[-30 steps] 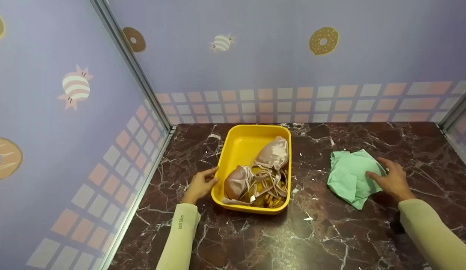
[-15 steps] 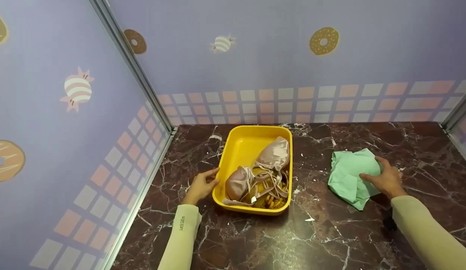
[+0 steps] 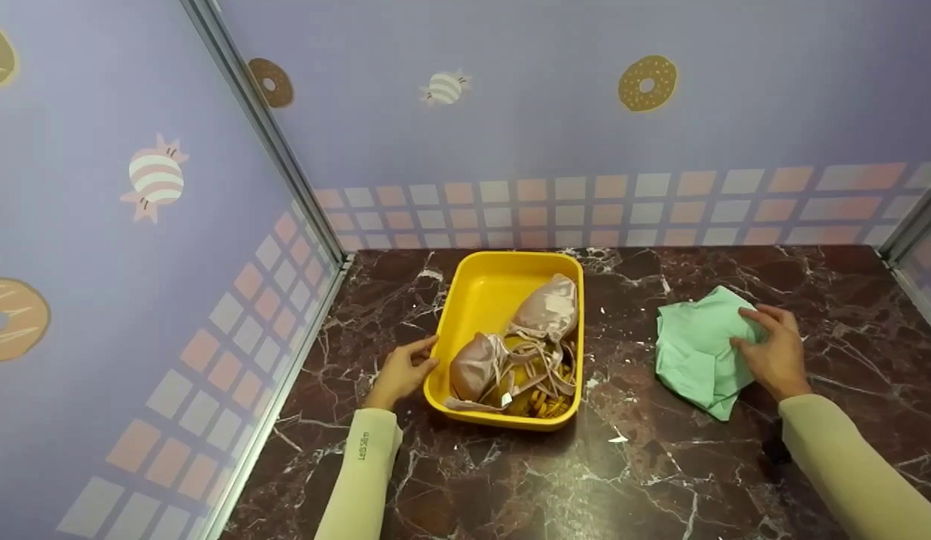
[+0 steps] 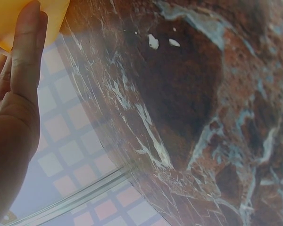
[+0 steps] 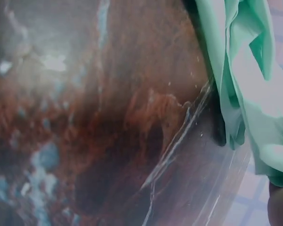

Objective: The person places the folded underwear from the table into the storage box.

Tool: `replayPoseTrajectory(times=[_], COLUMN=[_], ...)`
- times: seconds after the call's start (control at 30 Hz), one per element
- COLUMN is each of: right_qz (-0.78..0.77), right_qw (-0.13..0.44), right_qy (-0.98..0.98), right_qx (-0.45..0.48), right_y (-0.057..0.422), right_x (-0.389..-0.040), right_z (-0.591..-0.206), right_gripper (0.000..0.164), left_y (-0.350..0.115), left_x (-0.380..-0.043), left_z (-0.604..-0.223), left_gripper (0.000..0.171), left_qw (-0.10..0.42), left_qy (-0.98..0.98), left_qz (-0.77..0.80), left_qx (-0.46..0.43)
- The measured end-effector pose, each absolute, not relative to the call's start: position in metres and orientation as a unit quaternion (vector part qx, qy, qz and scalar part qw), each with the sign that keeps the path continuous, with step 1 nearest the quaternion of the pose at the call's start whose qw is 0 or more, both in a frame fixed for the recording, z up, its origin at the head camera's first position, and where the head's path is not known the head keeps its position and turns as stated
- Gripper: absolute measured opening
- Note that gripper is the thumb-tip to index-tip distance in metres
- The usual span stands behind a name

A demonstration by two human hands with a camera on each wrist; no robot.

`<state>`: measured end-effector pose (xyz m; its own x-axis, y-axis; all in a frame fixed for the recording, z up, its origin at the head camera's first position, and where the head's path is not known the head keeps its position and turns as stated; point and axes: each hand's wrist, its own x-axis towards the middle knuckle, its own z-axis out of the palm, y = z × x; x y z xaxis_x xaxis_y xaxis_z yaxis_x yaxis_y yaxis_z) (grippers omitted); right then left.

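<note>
A yellow tub stands on the dark marbled table. In its near half lies a pink satin bra with tangled straps, over some mustard-yellow fabric. My left hand touches the tub's left side from outside, its fingers extended along the wall in the left wrist view. To the right, my right hand pinches the right edge of a crumpled mint-green cloth between thumb and fingers. The cloth hangs in folds in the right wrist view, where most of that hand is out of frame.
A patterned purple wall runs along the table's back, and another panel closes the left side. Metal strips line their corner. Small white flecks mark the marbled tabletop.
My right hand has closed on the mint-green cloth, and its upper right part has been drawn up a little. The left hand and the tub have stayed in place.
</note>
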<state>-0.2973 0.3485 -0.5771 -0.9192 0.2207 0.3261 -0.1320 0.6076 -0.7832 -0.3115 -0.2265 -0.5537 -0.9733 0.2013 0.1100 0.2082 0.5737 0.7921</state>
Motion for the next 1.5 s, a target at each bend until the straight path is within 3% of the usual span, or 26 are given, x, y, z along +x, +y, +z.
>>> replayPoseTrajectory(times=[0.23,0.5,0.67,0.97,1.5], right_qz=[0.43,0.43,0.422,0.42,0.471], right_qw=[0.239,0.241,0.267,0.372,0.443], right_qy=[-0.871,-0.87,-0.866,-0.822,-0.738], right_qx=[-0.003,0.004,0.018,0.097,0.193], right_y=[0.343,0.336,0.327,0.309,0.247], right_x=[-0.299,-0.3,-0.303,-0.305,-0.302], right_z=[-0.573,-0.551,-0.525,-0.466,-0.376], right_gripper=[0.045,0.044,0.044,0.046,0.052], left_y=[-0.227,-0.224,-0.222,-0.209,-0.2], left_x=[-0.313,-0.314,-0.315,-0.316,-0.317], left_z=[-0.555,-0.552,-0.553,-0.553,-0.555], left_gripper=[0.042,0.043,0.043,0.042,0.043], left_qw=[0.006,0.005,0.004,0.008,0.002], left_qy=[-0.886,-0.888,-0.888,-0.886,-0.886], left_qz=[-0.448,-0.443,-0.443,-0.443,-0.446], left_qx=[-0.121,-0.12,-0.12,-0.139,-0.122])
